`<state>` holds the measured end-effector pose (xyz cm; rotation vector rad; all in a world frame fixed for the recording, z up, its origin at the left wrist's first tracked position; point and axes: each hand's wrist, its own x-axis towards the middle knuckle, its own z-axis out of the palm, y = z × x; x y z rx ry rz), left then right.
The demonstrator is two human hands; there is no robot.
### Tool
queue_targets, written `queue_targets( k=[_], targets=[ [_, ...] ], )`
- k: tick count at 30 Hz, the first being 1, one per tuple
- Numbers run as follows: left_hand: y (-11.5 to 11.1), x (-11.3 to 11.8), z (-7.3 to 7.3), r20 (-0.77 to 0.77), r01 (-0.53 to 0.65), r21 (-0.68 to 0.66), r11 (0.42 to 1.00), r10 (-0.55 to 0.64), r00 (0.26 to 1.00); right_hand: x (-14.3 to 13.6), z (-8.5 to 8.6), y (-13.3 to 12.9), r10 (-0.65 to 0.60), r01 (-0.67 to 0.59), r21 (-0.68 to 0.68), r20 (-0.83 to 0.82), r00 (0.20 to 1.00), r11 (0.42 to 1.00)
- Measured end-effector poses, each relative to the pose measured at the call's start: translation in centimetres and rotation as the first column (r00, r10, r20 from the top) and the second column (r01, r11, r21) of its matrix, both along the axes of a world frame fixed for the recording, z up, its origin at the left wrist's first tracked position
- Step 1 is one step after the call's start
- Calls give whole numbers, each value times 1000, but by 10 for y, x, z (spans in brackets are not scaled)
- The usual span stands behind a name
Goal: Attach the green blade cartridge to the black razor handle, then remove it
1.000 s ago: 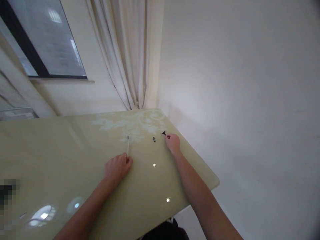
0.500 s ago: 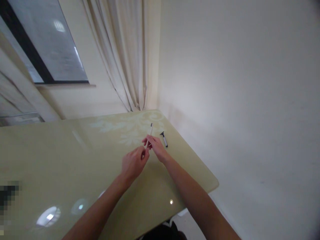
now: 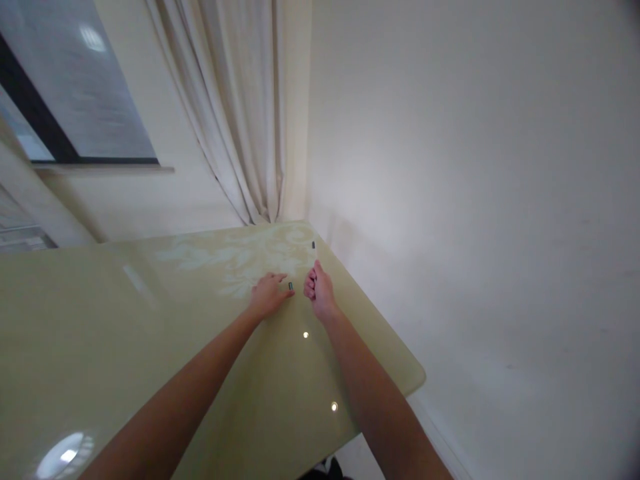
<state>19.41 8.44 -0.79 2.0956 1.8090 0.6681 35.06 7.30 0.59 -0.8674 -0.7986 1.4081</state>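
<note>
My right hand [image 3: 321, 291] is closed around the handle of a toothbrush [image 3: 314, 246], whose dark-bristled head sticks up above the thumb. To its left, my left hand [image 3: 269, 295] is low over the table with thumb and index finger apart. A small dark cylindrical piece with a lighter stripe [image 3: 291, 286] is at the left thumb's tip; whether they touch I cannot tell. No razor shows now; my right hand covers about the place where it lay.
The glossy pale-green table [image 3: 210, 373] has a white floral pattern at its far corner. A beige curtain [image 3: 245, 120] hangs behind it. The plain wall [image 3: 475, 200] runs along the table's right edge, and a dark-framed window [image 3: 65, 143] is at upper left.
My hands have come apart. The right hand has moved right with the toothbrush, and the left has opened. A small dark piece now shows between them; the razor is out of sight.
</note>
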Motion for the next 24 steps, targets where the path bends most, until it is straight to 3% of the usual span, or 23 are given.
queue_targets(
  k=[4,8,13,24],
  targets=[
    [-3,1,-7,-62,2,-16,1000,-3,998,-4,-2,-3,46,-47,-23,-15,999,999],
    [-15,-15,-12,-84,57,-3,998,-57,995,-9,-3,-6,89,-88,-24,30,996,996],
    [-15,-29,-15,-114,47,-50,998,-52,992,-18,-5,-7,-9,9,-4,39,999,1000],
    [22,9,-9,-80,96,-99,991,-104,991,-18,-8,-8,-97,98,-13,35,995,995]
  ],
)
